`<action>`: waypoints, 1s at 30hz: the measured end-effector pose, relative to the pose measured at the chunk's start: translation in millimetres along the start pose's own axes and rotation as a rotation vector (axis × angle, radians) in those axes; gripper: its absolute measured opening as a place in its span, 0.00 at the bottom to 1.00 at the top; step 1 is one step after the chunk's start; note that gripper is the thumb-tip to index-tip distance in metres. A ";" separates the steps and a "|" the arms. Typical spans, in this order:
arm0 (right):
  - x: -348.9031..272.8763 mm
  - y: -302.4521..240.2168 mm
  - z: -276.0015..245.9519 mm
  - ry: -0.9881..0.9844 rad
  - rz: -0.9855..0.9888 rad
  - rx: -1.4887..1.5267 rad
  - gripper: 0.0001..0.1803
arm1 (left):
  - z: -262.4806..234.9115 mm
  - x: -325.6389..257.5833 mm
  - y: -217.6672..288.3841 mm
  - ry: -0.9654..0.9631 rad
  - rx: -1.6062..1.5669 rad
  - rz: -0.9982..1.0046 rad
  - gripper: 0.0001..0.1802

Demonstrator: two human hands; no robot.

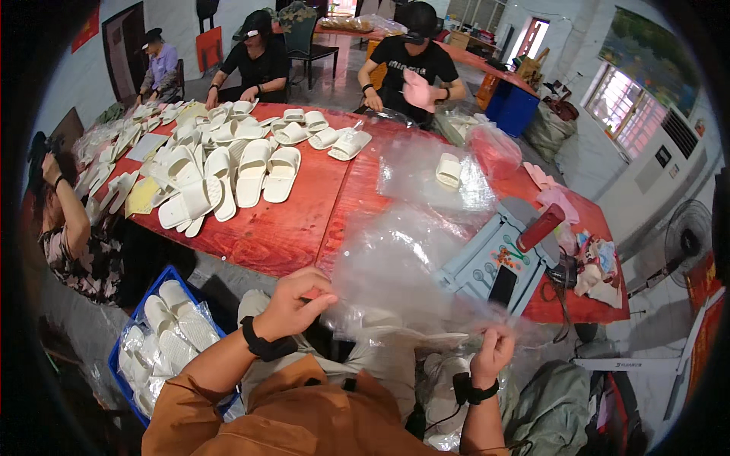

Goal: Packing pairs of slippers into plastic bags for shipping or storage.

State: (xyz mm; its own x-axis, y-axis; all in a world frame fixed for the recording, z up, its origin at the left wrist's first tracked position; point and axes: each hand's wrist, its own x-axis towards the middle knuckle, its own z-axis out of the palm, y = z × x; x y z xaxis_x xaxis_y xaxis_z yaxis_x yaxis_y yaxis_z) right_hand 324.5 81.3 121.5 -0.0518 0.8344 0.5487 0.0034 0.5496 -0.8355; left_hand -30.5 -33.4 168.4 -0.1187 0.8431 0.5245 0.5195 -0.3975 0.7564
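A clear plastic bag (414, 327) spans the space above my lap at the table's near edge. My left hand (296, 302) is at the bag's left end, thumb and fingers closed together on the film. My right hand (493, 356), lower and farther right, pinches the other end. Something white shows through the film, but its shape is unclear. On the table just ahead lie more clear plastic bags (391, 251). A grey-blue sealing machine (471, 254) with a red handle (541, 228) stands ahead of my right hand, with a black phone (503, 286) on it.
Many white slippers (251, 173) cover the left of the red table (266, 243). One slipper (449, 170) lies on plastic film. A blue crate (125, 346) of bagged slippers stands at my left. Several people sit around the table. A fan (684, 239) stands at right.
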 end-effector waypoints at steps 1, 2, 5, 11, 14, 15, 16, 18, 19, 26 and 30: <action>5.6 -5.0 -0.4 0.020 0.039 0.038 0.04 | 1.2 5.1 5.6 0.008 -0.115 -0.137 0.04; 9.1 -3.6 2.5 0.045 0.142 -0.006 0.05 | 13.7 2.2 -11.7 0.010 -0.237 -0.244 0.05; 15.4 33.1 -0.2 -0.045 0.401 0.103 0.03 | 40.1 -0.2 -62.5 -0.091 -0.532 -0.508 0.05; -9.6 111.2 2.7 -0.076 0.617 0.134 0.05 | 97.5 -28.9 -160.8 0.042 -0.806 -0.733 0.04; -11.9 126.1 -2.7 -0.077 0.634 0.135 0.05 | 100.0 -21.5 -158.9 -0.057 -0.734 -0.847 0.05; -11.7 126.4 -2.1 -0.077 0.640 0.138 0.05 | 99.7 -20.5 -159.5 -0.043 -0.750 -0.881 0.07; -10.3 127.4 -0.7 -0.079 0.623 0.167 0.05 | 98.5 -19.6 -159.4 -0.029 -0.766 -0.916 0.09; -9.6 129.7 -2.0 -0.079 0.612 0.198 0.06 | 92.5 -20.3 -172.3 -0.078 -0.769 -0.893 0.09; -8.9 131.3 -4.7 -0.118 0.605 0.277 0.07 | 90.8 -21.3 -178.8 -0.124 -0.777 -0.864 0.10; -6.9 121.4 -25.2 -0.308 0.523 0.220 0.08 | 90.1 -6.7 -127.7 -0.076 -0.785 -0.930 0.03; -4.2 87.9 -24.3 -0.320 0.580 0.227 0.03 | 94.4 -33.6 -147.4 -0.135 -0.335 -0.515 0.24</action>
State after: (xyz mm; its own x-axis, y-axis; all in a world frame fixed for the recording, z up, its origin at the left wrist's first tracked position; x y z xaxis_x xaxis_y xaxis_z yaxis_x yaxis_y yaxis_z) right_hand 349.4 127.0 46.5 -0.3969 0.9179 0.0052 -0.0877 -0.0323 -0.9956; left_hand -23.2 31.1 2.4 -0.1635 0.9863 0.0227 0.1279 -0.0016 0.9918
